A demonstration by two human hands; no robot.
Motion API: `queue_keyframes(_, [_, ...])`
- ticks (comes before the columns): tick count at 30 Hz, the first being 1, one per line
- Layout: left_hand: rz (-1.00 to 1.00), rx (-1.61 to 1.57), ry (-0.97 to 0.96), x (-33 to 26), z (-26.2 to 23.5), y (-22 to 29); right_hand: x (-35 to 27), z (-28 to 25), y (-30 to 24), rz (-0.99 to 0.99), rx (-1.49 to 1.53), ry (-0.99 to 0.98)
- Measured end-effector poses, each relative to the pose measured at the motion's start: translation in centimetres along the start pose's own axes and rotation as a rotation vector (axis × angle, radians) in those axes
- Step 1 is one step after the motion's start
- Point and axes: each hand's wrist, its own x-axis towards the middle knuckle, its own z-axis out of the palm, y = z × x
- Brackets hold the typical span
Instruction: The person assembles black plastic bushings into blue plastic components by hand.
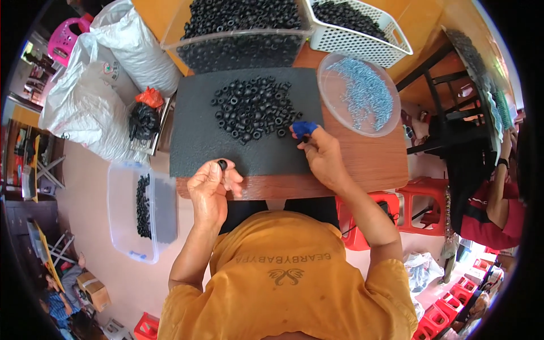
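Observation:
My left hand (211, 186) is closed in a pinch around a small round black part (222, 164), held up between thumb and fingertip over the near edge of a dark grey mat (192, 122). A loose pile of similar black parts (252, 110), many with a hole through them, lies in the middle of the mat. Beside the pile's near right edge, my right hand (326, 157) has its thumb and index finger drawn together. Blue wrapping (304, 129) covers that index fingertip. What the right fingers hold, if anything, is hidden.
Right of the mat, a round clear tray (324, 85) holds small silvery-blue metal pieces. A clear bin (235, 42) and a white basket (357, 46), both with black parts, stand behind. Left on the floor are white sacks (122, 51) and another clear bin (122, 209). Red stools (425, 207) stand right.

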Motion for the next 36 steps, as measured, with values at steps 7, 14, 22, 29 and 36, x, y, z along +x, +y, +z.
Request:
queue_keyframes(7, [-0.054,-0.023,-0.031,0.5,2.0,-1.8,-0.2,0.0,0.3,-0.013,0.031,0.067])
queue_keyframes(14, [-0.126,0.015,-0.09,1.5,3.9,-2.7,-0.4,-2.4,-0.7,-0.173,-0.164,0.413])
queue_keyframes(22, [-0.104,0.091,-0.14,2.5,4.5,-2.9,1.9,-10.4,-0.5,-0.166,-0.715,0.378])
queue_keyframes(29, [-0.115,0.075,-0.185,2.9,4.8,-3.1,6.0,-9.4,0.9,-0.316,-0.87,0.091])
queue_keyframes(36, [-0.14,0.102,-0.172,3.3,5.1,-3.4,7.5,-9.0,2.7,-0.318,-1.0,-0.016])
